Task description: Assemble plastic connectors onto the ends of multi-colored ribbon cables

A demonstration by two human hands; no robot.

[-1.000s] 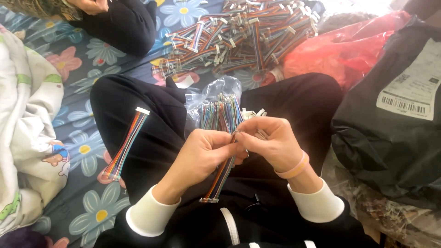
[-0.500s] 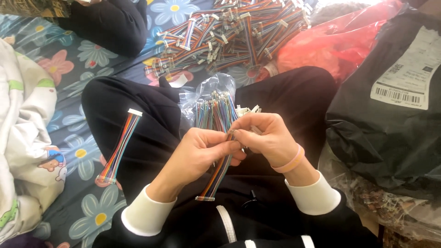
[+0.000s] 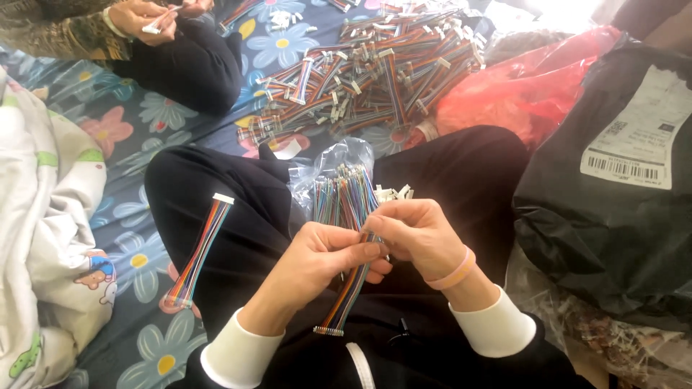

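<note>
Over the lap of black trousers, the left hand (image 3: 317, 259) and the right hand (image 3: 414, 234) meet around one rainbow ribbon cable (image 3: 346, 299). Both sets of fingers are pinched on its upper part, thumb tips close together, while its lower end with a pale connector hangs free below the hands. Behind them a bunch of similar cables (image 3: 344, 198) stands out of a clear plastic bag (image 3: 328, 162), with a few white connector pieces just beside it.

Such a cable looks light, thin and floppy; it probably bends easily and sags wherever it is not supported. A grip near the stiff connector end likely gives the most control, and the fine wires look easy to pull apart.

Another finished cable (image 3: 198, 252) lies across the left thigh. A large heap of cables (image 3: 360, 79) rests on the blue flowered sheet (image 3: 137, 274). To the right sits a black plastic parcel (image 3: 598, 223) bearing a white rectangular label (image 3: 638, 133) with a barcode, and behind it a red plastic bag (image 3: 519, 86).
</note>
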